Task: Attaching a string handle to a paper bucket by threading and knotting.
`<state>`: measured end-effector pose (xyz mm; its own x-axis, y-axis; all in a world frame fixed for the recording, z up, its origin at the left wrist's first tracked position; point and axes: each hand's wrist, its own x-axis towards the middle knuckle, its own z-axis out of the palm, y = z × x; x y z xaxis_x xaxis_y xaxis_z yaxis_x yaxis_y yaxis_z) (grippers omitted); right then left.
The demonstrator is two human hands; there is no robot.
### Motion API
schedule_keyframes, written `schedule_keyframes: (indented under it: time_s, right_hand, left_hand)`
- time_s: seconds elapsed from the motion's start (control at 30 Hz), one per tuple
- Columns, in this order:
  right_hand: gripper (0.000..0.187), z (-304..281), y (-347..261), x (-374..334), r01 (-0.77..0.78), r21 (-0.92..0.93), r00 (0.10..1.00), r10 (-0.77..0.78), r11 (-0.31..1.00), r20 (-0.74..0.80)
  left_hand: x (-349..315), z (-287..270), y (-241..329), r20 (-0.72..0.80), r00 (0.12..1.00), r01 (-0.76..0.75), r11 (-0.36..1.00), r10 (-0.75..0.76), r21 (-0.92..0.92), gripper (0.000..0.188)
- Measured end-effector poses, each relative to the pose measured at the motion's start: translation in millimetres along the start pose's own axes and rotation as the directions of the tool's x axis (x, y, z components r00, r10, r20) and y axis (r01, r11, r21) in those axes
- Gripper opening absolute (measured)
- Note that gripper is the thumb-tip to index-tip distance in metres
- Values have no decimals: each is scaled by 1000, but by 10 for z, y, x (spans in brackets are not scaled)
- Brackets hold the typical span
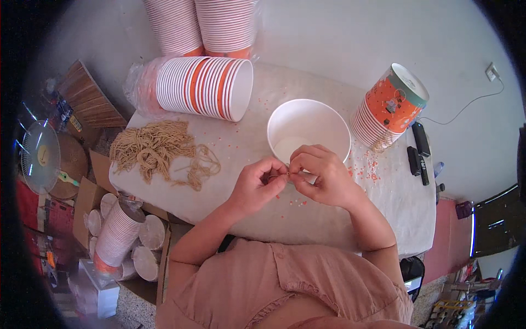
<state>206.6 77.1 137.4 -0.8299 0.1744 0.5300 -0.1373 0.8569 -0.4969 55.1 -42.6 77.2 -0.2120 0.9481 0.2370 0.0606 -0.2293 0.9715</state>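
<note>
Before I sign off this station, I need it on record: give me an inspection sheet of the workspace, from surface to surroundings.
Surface: pale table, with small red and white bits scattered on it.
Work items: upright white tub just beyond the hands; tan cord pile at left; sideways bucket stack; upside-down bucket stack at right.
Clutter: dark objects near the right edge.
Hands: left hand and right hand meet at the fingertips, pinching something too small to identify.
Cables: thin cable runs from a wall socket toward the right stack.
Surroundings: open carton of pale containers at left.
</note>
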Motion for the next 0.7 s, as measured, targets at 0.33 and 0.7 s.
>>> schedule_keyframes:
  time_s: [0.33, 0.7]
  right_hand:
    - [17, -3, 35, 8, 30, -28, 999, -30, 999, 16]
    - [16, -38, 48, 1, -11, 31, 1000, 10, 999, 6]
  left_hand:
    - [1, 1, -45, 7, 1000, -13, 1000, 13, 2, 6]
    - [44, 42, 97, -50, 998, -34, 993, 29, -114, 6]
